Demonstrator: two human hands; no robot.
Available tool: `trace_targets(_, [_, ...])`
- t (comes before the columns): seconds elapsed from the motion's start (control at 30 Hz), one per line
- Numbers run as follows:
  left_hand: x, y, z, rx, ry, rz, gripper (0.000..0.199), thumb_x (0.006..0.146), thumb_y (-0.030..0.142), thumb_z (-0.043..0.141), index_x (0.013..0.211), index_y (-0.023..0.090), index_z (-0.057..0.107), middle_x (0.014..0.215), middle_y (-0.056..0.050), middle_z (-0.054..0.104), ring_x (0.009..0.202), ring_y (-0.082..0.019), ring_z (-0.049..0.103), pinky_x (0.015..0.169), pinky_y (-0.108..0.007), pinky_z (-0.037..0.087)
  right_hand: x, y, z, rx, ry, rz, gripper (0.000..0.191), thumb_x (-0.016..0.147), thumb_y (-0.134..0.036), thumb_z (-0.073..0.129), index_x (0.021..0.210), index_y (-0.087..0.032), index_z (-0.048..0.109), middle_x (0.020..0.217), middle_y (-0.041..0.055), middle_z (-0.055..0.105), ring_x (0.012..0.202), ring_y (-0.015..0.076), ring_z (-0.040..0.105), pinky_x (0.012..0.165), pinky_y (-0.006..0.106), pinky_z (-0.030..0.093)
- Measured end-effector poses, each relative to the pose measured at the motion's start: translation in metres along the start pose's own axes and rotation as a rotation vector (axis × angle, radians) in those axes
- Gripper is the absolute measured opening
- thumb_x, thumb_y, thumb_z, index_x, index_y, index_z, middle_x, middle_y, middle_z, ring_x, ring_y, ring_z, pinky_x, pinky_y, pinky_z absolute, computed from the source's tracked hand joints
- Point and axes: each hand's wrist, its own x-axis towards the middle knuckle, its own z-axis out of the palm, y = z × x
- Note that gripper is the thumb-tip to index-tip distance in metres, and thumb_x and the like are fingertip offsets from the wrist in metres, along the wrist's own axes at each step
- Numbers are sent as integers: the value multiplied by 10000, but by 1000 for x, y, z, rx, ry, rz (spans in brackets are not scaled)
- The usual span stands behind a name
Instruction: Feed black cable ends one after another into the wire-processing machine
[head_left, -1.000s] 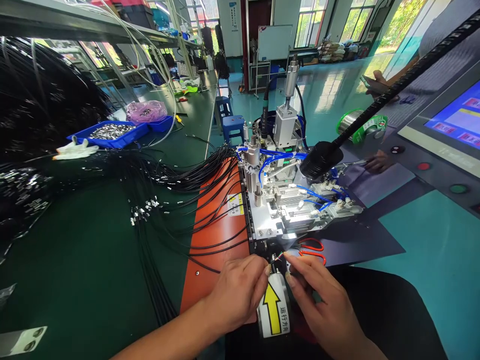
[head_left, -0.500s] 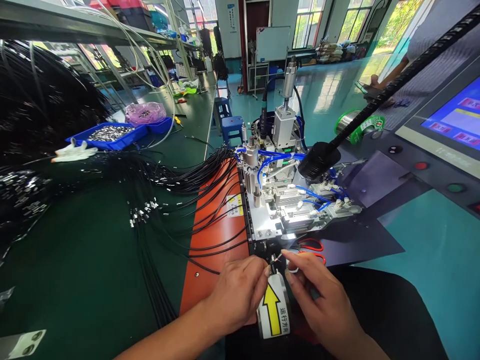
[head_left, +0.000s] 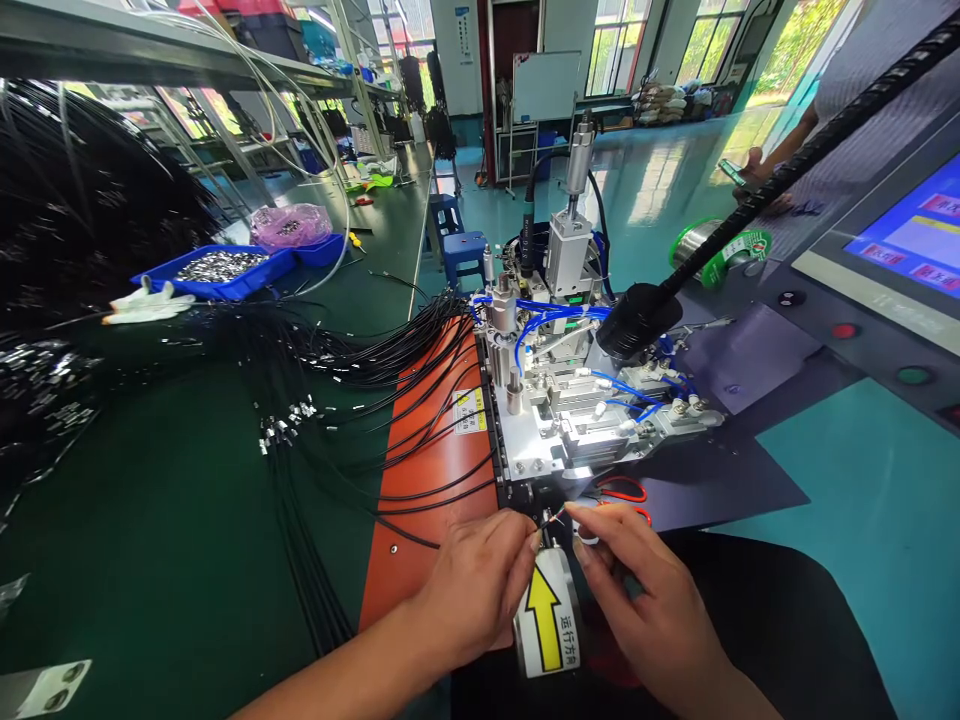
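My left hand [head_left: 487, 570] is closed, pinching a thin black cable between thumb and forefinger. Fine wires [head_left: 553, 518] stick out of the cable's end toward the right. At their tips is my right hand [head_left: 637, 590], its forefinger against the wires and its thumb lower down, a little apart. Just below both hands sits a round white-labelled part [head_left: 551, 610] with a yellow arrow. Red-handled scissors [head_left: 626, 490] lie behind my right fingers, partly hidden. Beyond my hands stands a metal machine [head_left: 570, 400] with blue air tubes.
Black cables [head_left: 420, 345] run across the orange plate [head_left: 435, 490] from the green table. A blue tray [head_left: 225, 275] holds small metal parts, near a white glove [head_left: 150, 303]. A black lamp [head_left: 641, 318], solder spool [head_left: 716, 250] and control panel [head_left: 885, 310] are on the right. Another person's hand [head_left: 757, 175] holds a phone.
My right hand has shifted very slightly at the wire tips; my left hand stays put. The other person's hand with the phone has moved a little.
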Motion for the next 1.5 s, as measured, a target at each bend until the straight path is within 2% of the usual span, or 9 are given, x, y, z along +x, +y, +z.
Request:
trace_targets(0.1, [0, 0, 1, -11, 17, -18, 139, 1013, 258, 446, 948, 192, 550, 784, -9, 636, 686, -150, 603, 624, -256, 410, -2, 0, -1, -8, 0, -4, 334, 978, -203, 524, 1292, -288, 599, 1084, 56, 634, 896, 166, 666, 712, 223, 581])
trace_targets(0.23, [0, 0, 2, 21, 5, -34, 213, 1027, 269, 423, 860, 196, 535, 708, 8, 616, 631, -144, 597, 588, -253, 387, -6, 0, 2, -7, 3, -30, 368, 970, -185, 518, 1321, -267, 594, 1092, 68, 635, 953, 191, 658, 810, 269, 581])
trace_targets(0.37, [-1, 0, 2, 50, 10, -34, 233, 1033, 273, 403, 832, 201, 496, 681, 16, 591, 600, -140, 574, 569, -255, 366, -8, 1, 4, 27, -12, -20, 405, 965, -179, 522, 1352, -287, 573, 1086, 61, 634, 872, 174, 656, 734, 252, 584])
trace_targets(0.5, [0, 0, 2, 51, 11, -28, 224, 1036, 267, 389, 839, 208, 477, 674, 23, 582, 592, -137, 570, 561, -255, 357, -10, 0, 6, 155, -17, 113, 344, 962, -245, 560, 1299, -291, 613, 1009, 53, 635, 779, 160, 645, 661, 245, 577])
trace_targets(0.67, [1, 0, 1, 42, 19, -21, 222, 1040, 270, 376, 850, 212, 473, 659, 27, 577, 574, -135, 572, 547, -254, 351, -8, -5, 12, 526, -28, 404, 336, 948, -375, 606, 1258, -250, 640, 916, 34, 613, 564, 95, 560, 497, 211, 514])
trace_targets(0.83, [1, 1, 0, 23, 15, -16, 222, 1043, 267, 363, 860, 210, 475, 668, 24, 578, 578, -138, 576, 548, -257, 360, -3, -10, 14, 628, 36, 452, 333, 894, -418, 678, 1170, -232, 700, 866, 30, 617, 534, 81, 527, 472, 198, 480])
trace_targets(1.17, [1, 0, 1, 25, 39, -17, 234, 1045, 270, 362, 850, 208, 477, 648, 29, 573, 556, -131, 569, 542, -250, 350, -5, -6, 17, 551, 31, 398, 271, 943, -370, 618, 1177, -241, 664, 882, 26, 626, 576, 100, 552, 488, 205, 482])
trace_targets(1.33, [1, 0, 0, 20, 40, -28, 242, 1045, 272, 355, 849, 208, 481, 651, 31, 575, 552, -125, 562, 541, -250, 344, 1, -3, 19, 189, 88, 196, 138, 952, -302, 607, 1056, -240, 673, 919, 32, 644, 792, 162, 623, 688, 266, 517])
trace_targets(1.5, [1, -1, -1, 35, 30, -33, 258, 1049, 276, 343, 841, 211, 482, 644, 34, 582, 551, -129, 570, 535, -253, 344, 12, -4, 19, 29, 114, 28, 84, 966, -220, 572, 940, -217, 651, 859, 18, 628, 768, 149, 592, 685, 261, 473])
